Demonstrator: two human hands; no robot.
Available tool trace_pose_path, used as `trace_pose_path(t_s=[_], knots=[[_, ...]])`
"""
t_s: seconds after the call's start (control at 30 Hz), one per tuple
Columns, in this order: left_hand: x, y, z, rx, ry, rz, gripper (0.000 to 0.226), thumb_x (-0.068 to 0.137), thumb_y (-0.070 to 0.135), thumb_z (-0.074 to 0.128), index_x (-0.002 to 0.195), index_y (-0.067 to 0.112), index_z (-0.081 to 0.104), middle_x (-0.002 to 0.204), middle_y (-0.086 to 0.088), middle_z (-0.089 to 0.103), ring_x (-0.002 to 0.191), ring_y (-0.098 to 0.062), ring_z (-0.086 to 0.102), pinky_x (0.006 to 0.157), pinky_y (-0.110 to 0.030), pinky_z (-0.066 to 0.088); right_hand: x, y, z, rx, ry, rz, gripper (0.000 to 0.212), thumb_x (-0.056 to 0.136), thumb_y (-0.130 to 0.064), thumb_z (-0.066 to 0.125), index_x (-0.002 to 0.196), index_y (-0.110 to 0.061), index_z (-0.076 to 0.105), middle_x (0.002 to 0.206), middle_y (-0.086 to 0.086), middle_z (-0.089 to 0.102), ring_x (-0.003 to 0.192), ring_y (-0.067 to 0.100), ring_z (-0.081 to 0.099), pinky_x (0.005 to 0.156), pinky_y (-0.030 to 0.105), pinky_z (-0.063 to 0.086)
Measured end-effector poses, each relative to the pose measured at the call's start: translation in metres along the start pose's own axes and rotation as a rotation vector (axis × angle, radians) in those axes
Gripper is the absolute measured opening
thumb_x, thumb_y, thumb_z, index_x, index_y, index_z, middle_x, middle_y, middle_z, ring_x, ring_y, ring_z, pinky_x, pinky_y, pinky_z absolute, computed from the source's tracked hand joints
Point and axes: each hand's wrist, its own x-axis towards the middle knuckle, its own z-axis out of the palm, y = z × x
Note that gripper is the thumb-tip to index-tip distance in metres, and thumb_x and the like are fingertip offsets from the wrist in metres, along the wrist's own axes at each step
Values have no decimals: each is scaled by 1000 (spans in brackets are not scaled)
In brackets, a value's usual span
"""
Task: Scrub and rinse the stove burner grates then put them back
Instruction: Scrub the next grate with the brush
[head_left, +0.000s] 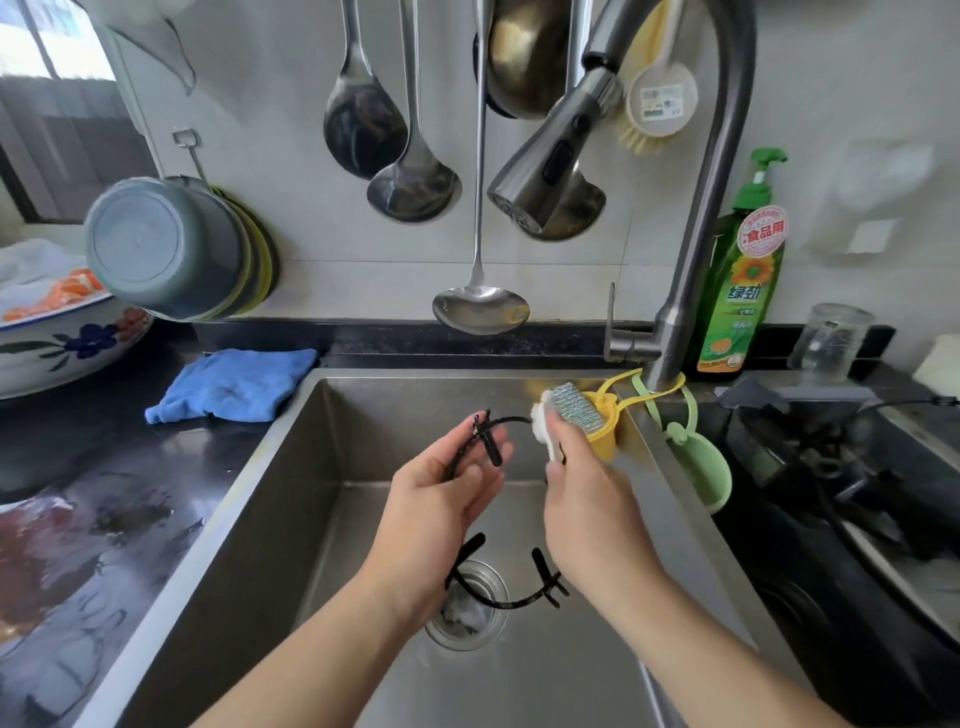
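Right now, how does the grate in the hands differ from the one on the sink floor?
The held grate is lifted above the basin, gripped by the left hand; the sink-floor grate lies untouched over the drain. The right hand presses a sponge on the held one only. Both are black wire rings with prongs.
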Motion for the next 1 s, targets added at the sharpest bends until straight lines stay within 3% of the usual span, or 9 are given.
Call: trace_pose_path(t_s=[0.07,0.13,0.27,0.37,0.43,0.5,0.7,0.87,1.0], knots=[[-1,0,2,-7,-37,4,48,102,-14,39,137,12,60,122,-6,74,120,-19,68,108,-35,48,-7,-13,5,139,-25,-127,55,108,-23,38,144,-64,30,111,-12,62,90,-3,59,77,19,51],[-1,1,2,-28,-36,17,47,101,-14,40,135,10,61,122,-8,74,119,-21,68,106,-31,51,-9,-15,8,39,-14,-233,62,107,-21,39,147,-64,22,115,-12,60,94,2,56,78,23,49],[4,2,-2,-90,50,48,46,102,-14,40,135,10,61,120,-8,75,117,-20,69,98,-28,55,8,13,-1,-159,30,12,73,103,-10,38,154,-55,11,93,-7,52,77,11,53,62,30,46],[4,1,0,-88,40,29,46,101,-14,41,135,10,61,118,-8,75,117,-20,69,99,-28,54,6,2,3,-87,2,-17,68,105,-13,37,155,-53,13,86,-14,46,71,0,49,56,21,40],[0,-1,3,-60,-2,19,46,100,-14,43,133,10,63,117,-8,75,117,-21,69,101,-29,53,-2,-10,9,47,-3,-187,59,106,-17,38,152,-53,26,93,-20,52,81,-6,54,68,13,44],[0,-2,3,-53,-12,28,45,100,-14,42,132,9,64,118,-10,75,117,-21,69,102,-29,53,-1,-9,13,16,18,-266,68,105,-13,42,152,-57,19,106,-13,57,93,2,56,79,24,49],[5,3,-7,-82,68,46,44,103,-11,40,135,9,62,120,-8,75,118,-18,69,105,-34,49,14,19,-2,-193,-45,51,80,102,-8,39,152,-60,4,97,-6,47,81,13,51,63,29,42],[0,-1,3,-71,-11,17,43,102,-11,41,132,9,64,119,-10,75,116,-21,70,102,-31,54,1,-4,14,-56,8,-296,76,104,-11,43,153,-57,8,103,-8,56,86,7,54,70,25,48],[5,4,-9,-76,49,43,43,103,-10,41,134,11,61,118,-8,75,117,-20,69,104,-33,53,19,21,-4,-215,10,-145,72,105,-14,41,149,-62,12,83,-10,46,65,3,42,54,25,37]])
